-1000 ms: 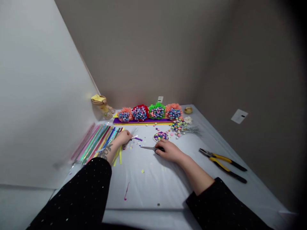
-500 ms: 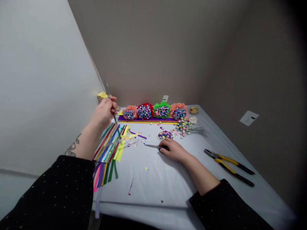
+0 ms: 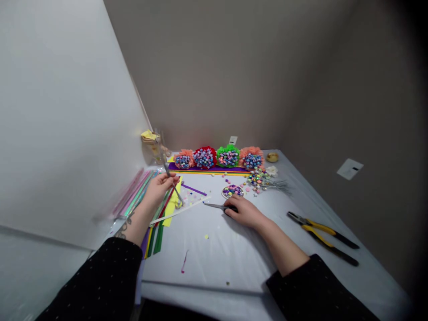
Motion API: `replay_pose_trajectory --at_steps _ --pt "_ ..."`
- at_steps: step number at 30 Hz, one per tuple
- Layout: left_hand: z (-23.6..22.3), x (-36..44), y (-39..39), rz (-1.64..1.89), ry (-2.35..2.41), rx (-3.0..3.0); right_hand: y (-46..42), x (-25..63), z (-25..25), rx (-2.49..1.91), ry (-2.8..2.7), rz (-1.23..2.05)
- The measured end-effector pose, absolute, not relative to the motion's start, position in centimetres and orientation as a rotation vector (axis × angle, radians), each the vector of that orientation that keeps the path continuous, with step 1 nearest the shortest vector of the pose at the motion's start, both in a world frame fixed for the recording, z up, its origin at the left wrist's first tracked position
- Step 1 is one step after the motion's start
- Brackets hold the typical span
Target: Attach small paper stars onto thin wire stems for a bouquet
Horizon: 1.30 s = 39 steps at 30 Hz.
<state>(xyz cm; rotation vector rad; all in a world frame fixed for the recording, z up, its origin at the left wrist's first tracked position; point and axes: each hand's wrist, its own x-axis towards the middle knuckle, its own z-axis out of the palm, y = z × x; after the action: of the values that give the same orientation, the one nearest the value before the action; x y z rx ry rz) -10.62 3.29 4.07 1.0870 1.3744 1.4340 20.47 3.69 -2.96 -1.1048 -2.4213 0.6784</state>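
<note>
My left hand (image 3: 160, 189) is raised over the strips at the left, fingers pinched on a thin grey bundle (image 3: 164, 158) that looks like wires; blur hides its detail. Its lower end hangs near some yellow paper strips (image 3: 171, 209). A long pale strip (image 3: 187, 211) lies slanted across the table below it. My right hand (image 3: 243, 211) rests on the table, closed around the black handle of scissors (image 3: 214, 205), whose blades point left. Just beyond it sits a small dish of tiny folded paper stars (image 3: 232, 191). A purple strip (image 3: 194, 189) lies between the hands.
Colourful paper strips (image 3: 132, 191) lie at the left. Several star-filled tissue flowers (image 3: 228, 157) line the back along purple sheets (image 3: 210, 168). Right of the dish are loose stars and silver wires (image 3: 279, 186). Yellow-handled pliers (image 3: 323, 236) lie at the right.
My left hand lifted from the table's left side with the grey bundle, then came down and rightward. The pale strip now lies across the table. My right hand keeps the scissors in place.
</note>
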Motion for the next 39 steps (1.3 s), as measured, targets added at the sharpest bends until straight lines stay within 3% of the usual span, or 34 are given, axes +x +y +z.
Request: replay_pose_trajectory --at_steps 9,14,24,31,35,39 --pt "7.6 -6.0 1.9 1.792 1.329 1.219 3.0 19.2 -2.9 -1.042 -2.111 0.581" --pt "7.5 -4.5 1.1 1.777 1.38 1.317 2.6 18.7 -3.2 -0.98 -2.115 0.629" --pt "7.7 -3.8 -1.1 1.555 1.278 1.522 2.5 12.7 -2.1 -0.986 -1.809 1.098" --pt "9.0 -6.5 -3.0 1.773 1.272 1.422 4.0 5.2 -2.1 -0.659 -1.354 1.617" --pt "11.4 -7.8 -5.1 1.877 1.403 1.467 4.3 1.5 -3.0 -0.707 -1.311 1.639" --pt "15.9 -8.3 -7.9 2.329 1.432 1.419 2.6 -0.2 -3.1 -0.719 -1.409 1.679"
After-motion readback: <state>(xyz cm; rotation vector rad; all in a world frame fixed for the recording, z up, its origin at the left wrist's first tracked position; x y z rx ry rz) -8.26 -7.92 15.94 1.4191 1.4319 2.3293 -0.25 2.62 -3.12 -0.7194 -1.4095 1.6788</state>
